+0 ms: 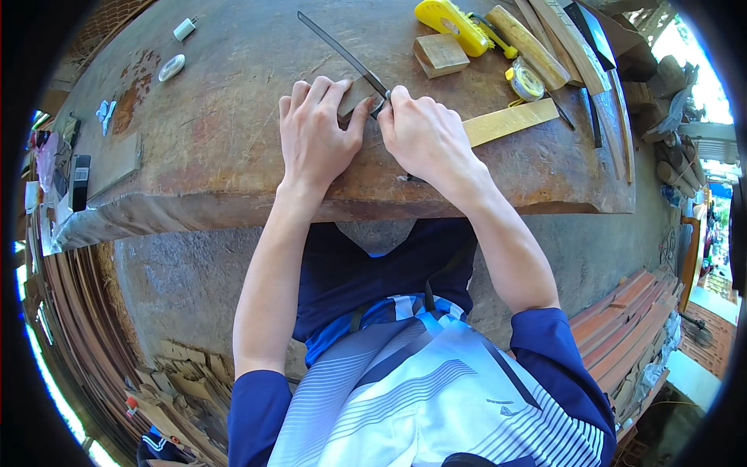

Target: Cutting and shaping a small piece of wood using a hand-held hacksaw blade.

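My left hand (320,132) bends over a small flat brownish-grey block (356,95) on the wooden workbench (233,148), gripping it between fingers and thumb. Close beside it, my right hand (424,132) is closed round the near end of a long, narrow dark metal strip (338,48). The strip slants away to the far left, and its near end meets the block by my left thumb. My fingers hide the held end, so its handle cannot be made out. Under my right wrist a dark tip (416,179) shows. A flat yellowish strip (510,123) lies to the right.
A wooden block (440,56), a yellow brush (451,23), a tape measure (525,81) and long wood pieces (572,47) lie at the far right. On the left are a white round item (171,68), a white cylinder (185,29) and a dark box (80,183). Planks (622,327) are stacked below right.
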`<state>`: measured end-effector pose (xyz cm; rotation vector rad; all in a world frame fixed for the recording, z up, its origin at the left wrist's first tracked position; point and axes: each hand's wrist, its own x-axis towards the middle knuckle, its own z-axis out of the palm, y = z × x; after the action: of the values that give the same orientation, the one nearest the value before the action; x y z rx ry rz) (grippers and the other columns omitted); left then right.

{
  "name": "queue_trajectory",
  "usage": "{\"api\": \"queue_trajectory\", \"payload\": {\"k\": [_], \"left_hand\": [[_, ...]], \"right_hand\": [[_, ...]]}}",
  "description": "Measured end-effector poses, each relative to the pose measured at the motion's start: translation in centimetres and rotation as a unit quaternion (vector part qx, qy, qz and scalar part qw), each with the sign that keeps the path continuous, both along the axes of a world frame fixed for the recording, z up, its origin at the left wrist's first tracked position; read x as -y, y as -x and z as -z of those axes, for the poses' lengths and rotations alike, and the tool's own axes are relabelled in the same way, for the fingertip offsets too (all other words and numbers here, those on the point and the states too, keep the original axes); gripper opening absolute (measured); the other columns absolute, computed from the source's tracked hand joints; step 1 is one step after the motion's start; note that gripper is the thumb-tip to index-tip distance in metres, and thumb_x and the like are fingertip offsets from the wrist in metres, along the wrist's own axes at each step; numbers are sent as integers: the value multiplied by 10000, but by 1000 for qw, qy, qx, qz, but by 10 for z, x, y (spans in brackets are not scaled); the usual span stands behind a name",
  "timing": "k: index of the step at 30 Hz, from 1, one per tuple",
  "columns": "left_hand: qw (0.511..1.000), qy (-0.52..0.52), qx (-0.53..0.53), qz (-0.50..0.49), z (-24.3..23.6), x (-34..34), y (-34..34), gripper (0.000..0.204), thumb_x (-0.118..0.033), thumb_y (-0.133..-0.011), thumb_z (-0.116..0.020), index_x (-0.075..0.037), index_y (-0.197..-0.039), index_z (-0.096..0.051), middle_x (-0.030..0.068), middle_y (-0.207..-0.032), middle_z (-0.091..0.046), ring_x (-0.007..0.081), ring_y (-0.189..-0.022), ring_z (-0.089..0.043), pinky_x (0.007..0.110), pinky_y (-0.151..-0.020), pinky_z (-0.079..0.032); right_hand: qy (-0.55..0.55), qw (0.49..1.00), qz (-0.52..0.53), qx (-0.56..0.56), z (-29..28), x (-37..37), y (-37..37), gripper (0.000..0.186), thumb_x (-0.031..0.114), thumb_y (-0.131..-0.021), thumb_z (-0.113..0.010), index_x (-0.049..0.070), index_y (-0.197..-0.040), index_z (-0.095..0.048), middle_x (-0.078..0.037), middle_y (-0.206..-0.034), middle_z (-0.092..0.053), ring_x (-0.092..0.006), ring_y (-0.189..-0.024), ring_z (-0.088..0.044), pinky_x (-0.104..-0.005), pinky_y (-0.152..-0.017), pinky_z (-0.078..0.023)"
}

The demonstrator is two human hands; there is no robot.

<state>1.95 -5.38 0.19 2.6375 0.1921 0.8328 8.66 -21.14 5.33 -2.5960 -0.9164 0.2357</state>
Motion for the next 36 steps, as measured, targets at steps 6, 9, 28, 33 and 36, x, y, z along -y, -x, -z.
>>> {"api": "queue_trajectory", "payload": {"k": [6, 9, 28, 33, 36], "left_hand": [[998, -56, 10, -23, -2, -1, 0, 354, -360, -956, -749, -53, -1131, -775, 42, -1049, -720, 232, -1036, -630, 404, -865, -419], [999, -45, 3, -1, 7, 3, -6, 352, -354, -963, -743, -41, -1122, -767, 60, -1073, -715, 234, -1045, -636, 403, -880, -426], [999, -41, 13, 13, 7, -10, 3, 380, -367, -993, -714, -39, -1183, -738, 58, -1126, -702, 252, -1134, -668, 421, -938, -507], [999, -44, 14, 0, 14, 1, -13, 390, -370, -1015, -682, -28, -1198, -727, 100, -1163, -715, 298, -1152, -671, 436, -965, -521], [999, -40, 11, 8, 15, 3, -23, 380, -360, -1025, -664, -35, -1213, -723, 150, -1190, -719, 344, -1164, -665, 462, -975, -523]], "right_hand": [[32, 999, 8, 2, -4, 25, 27, 317, 248, -1070, -514, -47, -1023, -621, -298, -849, -745, -458, -834, -760, -535, -782, -613], [65, 996, 37, -40, -7, 40, 29, 309, 239, -1065, -516, -49, -1026, -620, -304, -858, -743, -469, -846, -756, -544, -793, -608], [23, 999, 3, 39, 10, 9, 21, 317, 266, -1088, -477, -11, -1002, -604, -335, -847, -709, -543, -855, -701, -625, -802, -549], [40, 997, 59, -26, 1, 53, 40, 328, 275, -1086, -468, -15, -1053, -617, -328, -912, -725, -514, -900, -718, -605, -821, -562], [3, 996, -16, 88, 5, 24, 4, 317, 213, -1048, -482, -26, -1010, -687, -294, -1009, -756, -434, -977, -751, -548, -856, -601]]}}
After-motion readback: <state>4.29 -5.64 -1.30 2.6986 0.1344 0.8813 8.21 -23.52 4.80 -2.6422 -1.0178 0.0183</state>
